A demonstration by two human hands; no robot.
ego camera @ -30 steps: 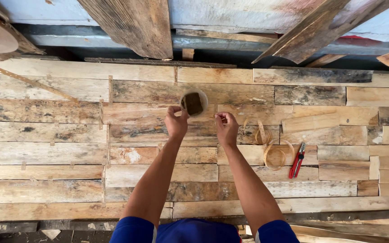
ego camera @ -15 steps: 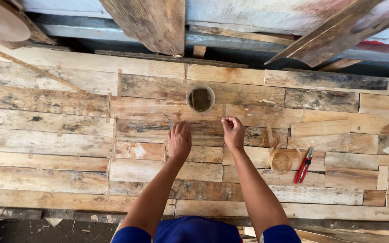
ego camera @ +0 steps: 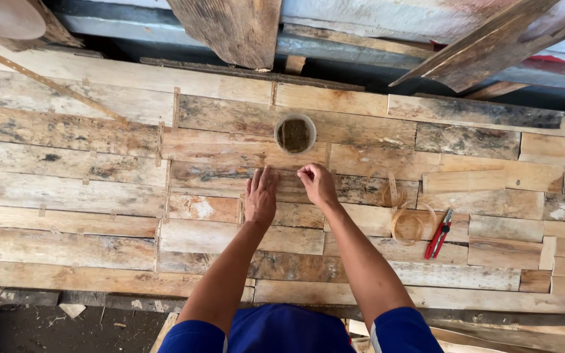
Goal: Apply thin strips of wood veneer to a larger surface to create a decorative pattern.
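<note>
A panel of rough wooden slats (ego camera: 99, 189) lies flat in front of me. My left hand (ego camera: 261, 197) rests palm down on a slat near the middle, fingers spread. Just to its right, my right hand (ego camera: 317, 184) has its fingers curled with the tips pressed on the same slat seam; something small may be pinched in them but I cannot make it out. A small round cup (ego camera: 295, 134) with dark contents stands on the slats just beyond both hands.
Coils of thin pale strip (ego camera: 408, 222) and red-handled pliers (ego camera: 439, 233) lie to the right of my right arm. Weathered planks (ego camera: 230, 26) lean over the far edge. A long thin strip (ego camera: 47, 82) crosses the left corner. Dirt floor (ego camera: 47, 320) lies below the near edge.
Both hands have drawn back from the cup toward me and lowered onto the slat. The left hand has opened flat; the right stays curled.
</note>
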